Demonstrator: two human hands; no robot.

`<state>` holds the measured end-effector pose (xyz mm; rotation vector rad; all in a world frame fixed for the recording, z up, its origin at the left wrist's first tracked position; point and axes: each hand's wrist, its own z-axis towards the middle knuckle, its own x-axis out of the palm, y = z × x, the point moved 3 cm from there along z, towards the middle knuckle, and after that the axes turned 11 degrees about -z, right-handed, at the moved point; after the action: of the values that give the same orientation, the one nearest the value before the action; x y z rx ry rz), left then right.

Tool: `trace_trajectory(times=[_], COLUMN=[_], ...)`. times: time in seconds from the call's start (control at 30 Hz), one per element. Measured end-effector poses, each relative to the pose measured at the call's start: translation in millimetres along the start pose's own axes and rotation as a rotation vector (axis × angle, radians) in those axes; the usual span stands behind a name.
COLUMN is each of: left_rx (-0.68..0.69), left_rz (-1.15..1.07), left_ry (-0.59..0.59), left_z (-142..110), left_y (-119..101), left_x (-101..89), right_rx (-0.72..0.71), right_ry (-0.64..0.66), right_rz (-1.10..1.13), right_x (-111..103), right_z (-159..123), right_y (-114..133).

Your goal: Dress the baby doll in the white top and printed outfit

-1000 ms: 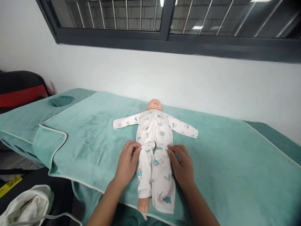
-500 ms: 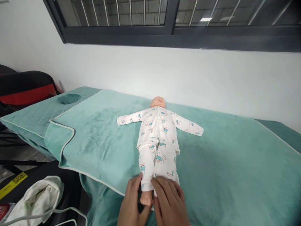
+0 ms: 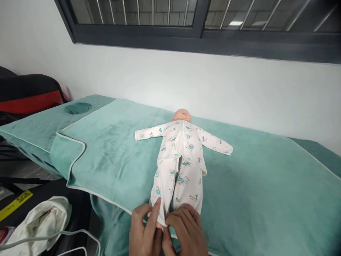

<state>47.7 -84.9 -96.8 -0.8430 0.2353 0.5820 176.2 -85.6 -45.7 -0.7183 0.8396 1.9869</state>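
Observation:
A baby doll (image 3: 182, 114) lies on its back with both arms spread, its head toward the wall. It wears a white printed jacket (image 3: 181, 140) and matching trousers (image 3: 188, 181). At the hem of the trouser leg on the left of the view, my left hand (image 3: 144, 229) is closed around the cloth, its index finger along the leg. My right hand (image 3: 185, 231) pinches the inner edge of the same hem between thumb and fingers. A little of the doll's foot shows below that hem; the other foot is hidden behind my right hand.
A green blanket (image 3: 112, 149) with pale piping covers the bed, which has a face hole (image 3: 78, 108) at the left. A black and red chair (image 3: 32, 94) stands beyond it. At lower left lie crumpled white cloth (image 3: 44, 225) and a cable (image 3: 64, 233).
The trouser leg on the left has swung outward, opening a gap between the legs, and its hem now covers most of the foot. Both hands have shifted slightly left.

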Motion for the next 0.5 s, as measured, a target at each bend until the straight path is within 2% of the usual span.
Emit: trace_trajectory(times=[0.1,0.2,0.3,0.4,0.5], left_rx=[-0.018,-0.075,-0.112,-0.15,-0.165], left_rz=[0.016,-0.058,-0.156,-0.243,-0.255], left_ry=[-0.011,0.039,0.087,0.053,-0.026], left_z=[-1.6,0.0,3.2,2.0,-2.9], left_y=[3.6,3.8,1.0,-2.0,-4.0], left_x=[-0.9,-2.4,-5.5,-10.2,-16.4], right_rx=[-0.003,0.02,-0.02,-0.055,-0.047], right_ry=[-0.001,-0.1,-0.179,-0.213,-0.171], right_rz=[-0.01,-0.016,-0.008,-0.012,-0.033], right_x=[5.9,9.8,11.1,5.4,-3.3], right_z=[-6.2,-9.0,-10.0,-10.6,-12.1], right_y=[-0.4,-3.0,-3.9,-2.7,0.2])
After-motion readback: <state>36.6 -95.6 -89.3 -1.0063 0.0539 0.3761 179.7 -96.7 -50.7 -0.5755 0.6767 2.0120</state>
